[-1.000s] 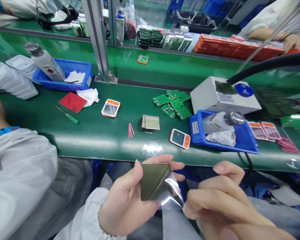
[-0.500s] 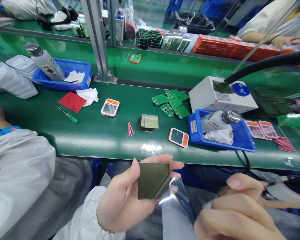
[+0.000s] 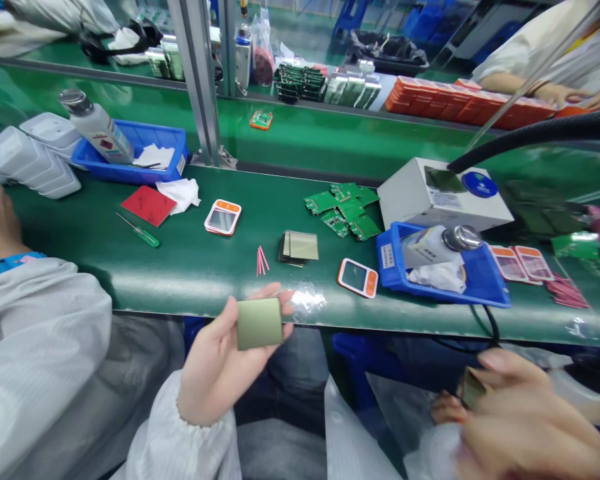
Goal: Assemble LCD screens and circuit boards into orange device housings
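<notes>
My left hand (image 3: 215, 373) is closed around the edges of a square olive-coloured display panel (image 3: 260, 325), just in front of the bench edge. The panel's flat face is turned up. At the lower right, my right hand (image 3: 535, 413) is smeared by motion, its fingers bent together. A clear protective film (image 3: 400, 407) stretches out to the left of it. Beside the right thumb shows a small olive piece (image 3: 473, 390); whether I or a person behind holds it, I cannot tell. A stack of similar panels (image 3: 300, 247) lies on the bench.
Pink strips (image 3: 263, 261), a white-and-orange device (image 3: 358, 278), another such device (image 3: 223, 218) and green circuit boards (image 3: 347, 208) lie on the green bench (image 3: 180, 267). A blue tray (image 3: 480, 287) holds a bottle (image 3: 430, 245). A co-worker's sleeve (image 3: 45, 320) is close on the left.
The clear film, earlier lying across the panel's corner, is now away from it. My left hand with the panel has moved left and slightly up; my right hand has moved right.
</notes>
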Action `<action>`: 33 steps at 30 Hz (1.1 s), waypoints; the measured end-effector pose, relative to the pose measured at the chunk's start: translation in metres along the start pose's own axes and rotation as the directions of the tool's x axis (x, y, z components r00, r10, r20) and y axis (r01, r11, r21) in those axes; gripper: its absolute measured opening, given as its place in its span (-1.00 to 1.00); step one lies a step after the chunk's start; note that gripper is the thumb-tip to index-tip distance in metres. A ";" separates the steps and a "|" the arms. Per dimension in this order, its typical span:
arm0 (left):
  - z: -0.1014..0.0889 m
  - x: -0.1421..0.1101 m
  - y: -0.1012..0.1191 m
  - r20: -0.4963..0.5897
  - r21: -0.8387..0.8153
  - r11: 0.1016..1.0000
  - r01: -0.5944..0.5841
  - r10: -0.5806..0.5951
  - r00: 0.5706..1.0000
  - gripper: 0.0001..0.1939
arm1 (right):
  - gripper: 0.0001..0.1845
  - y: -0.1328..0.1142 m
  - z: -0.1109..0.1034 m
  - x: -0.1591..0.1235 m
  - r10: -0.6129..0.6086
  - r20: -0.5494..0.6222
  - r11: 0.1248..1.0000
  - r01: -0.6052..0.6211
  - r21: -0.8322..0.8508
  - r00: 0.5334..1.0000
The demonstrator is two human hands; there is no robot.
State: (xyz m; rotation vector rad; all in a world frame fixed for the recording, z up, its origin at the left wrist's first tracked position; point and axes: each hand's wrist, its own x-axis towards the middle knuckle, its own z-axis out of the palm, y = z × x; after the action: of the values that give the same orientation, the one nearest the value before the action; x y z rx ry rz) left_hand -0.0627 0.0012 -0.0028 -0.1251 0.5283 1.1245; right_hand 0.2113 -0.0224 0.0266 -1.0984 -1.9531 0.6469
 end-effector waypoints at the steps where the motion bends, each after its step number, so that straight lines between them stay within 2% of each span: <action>1: -0.007 -0.001 0.006 -0.042 0.007 0.999 -0.050 0.050 0.998 -0.56 | -0.84 -0.002 0.005 0.009 -0.002 0.017 1.000 0.001 0.017 1.000; 4: -0.027 -0.005 0.025 -0.127 0.055 0.975 -0.217 0.223 0.967 -0.55 | -0.73 -0.001 0.034 0.036 0.029 -0.108 0.987 -0.011 0.163 0.994; 8: -0.040 -0.010 0.040 -0.164 0.083 0.940 -0.332 0.342 0.925 -0.41 | -0.79 0.024 0.076 0.050 0.211 -0.065 0.954 -0.191 0.231 0.975; 13: -0.041 -0.009 0.040 -0.177 0.054 0.949 -0.310 0.314 0.933 -0.38 | -0.81 0.060 0.109 0.053 0.386 -0.120 0.892 -0.336 0.303 0.915; 19: -0.044 -0.004 0.036 -0.200 0.031 0.963 -0.267 0.267 0.943 -0.40 | -0.82 0.081 0.133 0.053 0.454 -0.221 0.882 -0.399 0.253 0.863; 25: -0.040 -0.002 0.035 -0.190 0.053 0.964 -0.260 0.266 0.945 -0.41 | -0.85 0.089 0.149 0.044 0.381 -0.327 0.924 -0.372 0.092 0.865; 29: -0.034 0.000 0.031 -0.218 0.081 0.966 -0.244 0.256 0.942 -0.44 | -0.90 0.093 0.156 0.038 0.223 -0.370 0.957 -0.275 -0.093 0.902; 33: -0.030 0.002 0.026 -0.242 0.083 0.971 -0.225 0.238 0.941 -0.45 | -0.90 0.094 0.155 0.029 0.076 -0.379 0.944 -0.189 -0.270 0.922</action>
State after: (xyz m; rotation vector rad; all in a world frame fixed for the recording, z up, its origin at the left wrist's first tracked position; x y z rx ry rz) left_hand -0.0948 0.0034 -0.0252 -0.1618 0.8155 1.3317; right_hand 0.1176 0.0417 -0.1181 -1.4380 -1.6933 0.1894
